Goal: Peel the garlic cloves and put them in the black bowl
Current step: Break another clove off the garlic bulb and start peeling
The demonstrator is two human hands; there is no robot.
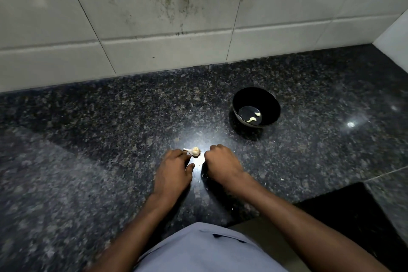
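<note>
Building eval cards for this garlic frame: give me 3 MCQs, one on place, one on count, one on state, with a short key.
1. Where is the black bowl relative to the garlic bulb?
A. Farther back and to the right
B. Nearer the person, to the left
C. Directly under it

2. How many pale peeled cloves lie in the bowl?
A. None
B. Two
C. Six

3. What state is the right hand in?
A. Fingers curled, knuckles up
B. Flat, fingers spread
C. Inside the bowl

Key: A, the bowl sits nearer the tiled wall, right of the bulb; B, two pale pieces show on its floor; A, curled knuckles face the camera on the countertop.
</note>
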